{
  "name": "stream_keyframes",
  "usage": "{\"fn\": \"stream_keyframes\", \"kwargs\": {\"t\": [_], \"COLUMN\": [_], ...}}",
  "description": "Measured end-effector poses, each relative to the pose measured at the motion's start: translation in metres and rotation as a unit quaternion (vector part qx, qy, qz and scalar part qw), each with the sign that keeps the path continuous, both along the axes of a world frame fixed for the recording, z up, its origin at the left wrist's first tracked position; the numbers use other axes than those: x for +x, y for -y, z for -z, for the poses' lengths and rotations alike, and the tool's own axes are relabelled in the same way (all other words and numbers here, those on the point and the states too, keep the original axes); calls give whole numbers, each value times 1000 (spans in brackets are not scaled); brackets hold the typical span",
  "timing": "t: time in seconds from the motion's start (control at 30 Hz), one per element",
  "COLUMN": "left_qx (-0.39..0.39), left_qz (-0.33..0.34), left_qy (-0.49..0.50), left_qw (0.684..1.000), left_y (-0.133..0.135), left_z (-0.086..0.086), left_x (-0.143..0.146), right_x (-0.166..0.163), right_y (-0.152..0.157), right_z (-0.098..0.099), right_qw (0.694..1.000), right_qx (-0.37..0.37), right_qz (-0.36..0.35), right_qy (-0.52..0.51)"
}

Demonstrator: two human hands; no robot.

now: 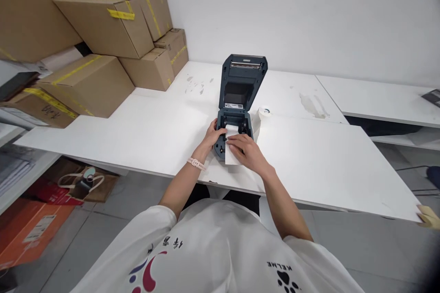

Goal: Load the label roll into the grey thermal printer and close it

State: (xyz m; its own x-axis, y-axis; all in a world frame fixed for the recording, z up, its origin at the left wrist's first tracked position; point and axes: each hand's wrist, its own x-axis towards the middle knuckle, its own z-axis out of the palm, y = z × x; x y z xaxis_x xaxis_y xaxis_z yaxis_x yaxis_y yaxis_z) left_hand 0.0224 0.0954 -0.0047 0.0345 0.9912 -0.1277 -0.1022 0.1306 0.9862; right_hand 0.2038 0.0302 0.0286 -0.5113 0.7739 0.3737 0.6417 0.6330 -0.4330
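Note:
A dark blue-grey label printer (239,83) stands on the white table with its lid tilted up. White label paper (232,159) runs out of its open body and hangs over the front. My left hand (210,138) grips the printer's left side, with the thumb reaching in over the paper's left edge. My right hand (248,152) lies over the paper at the front right, its fingers bent on the strip. The fingers' undersides are hidden. Behind the printer's right side, a white paper roll (264,112) with a loose tail rests on the table.
Stacked cardboard boxes (103,25) with yellow tape fill the left end of the white table (326,160). A white wall (292,13) rises behind. Below left are an orange box (32,231) and a bag with handles (84,186). A shelf (388,100) adjoins at right.

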Motion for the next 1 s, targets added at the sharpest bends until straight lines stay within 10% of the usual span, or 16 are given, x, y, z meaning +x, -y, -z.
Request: {"fn": "stream_keyframes", "kwargs": {"t": [1.0], "left_qx": [-11], "left_qz": [-6], "left_qy": [81], "left_qw": [997], "left_y": [-5], "left_z": [8], "left_x": [1], "right_x": [-2], "right_y": [45], "right_z": [34], "right_qw": [996], "right_qx": [74], "right_qz": [49], "right_qy": [-18]}}
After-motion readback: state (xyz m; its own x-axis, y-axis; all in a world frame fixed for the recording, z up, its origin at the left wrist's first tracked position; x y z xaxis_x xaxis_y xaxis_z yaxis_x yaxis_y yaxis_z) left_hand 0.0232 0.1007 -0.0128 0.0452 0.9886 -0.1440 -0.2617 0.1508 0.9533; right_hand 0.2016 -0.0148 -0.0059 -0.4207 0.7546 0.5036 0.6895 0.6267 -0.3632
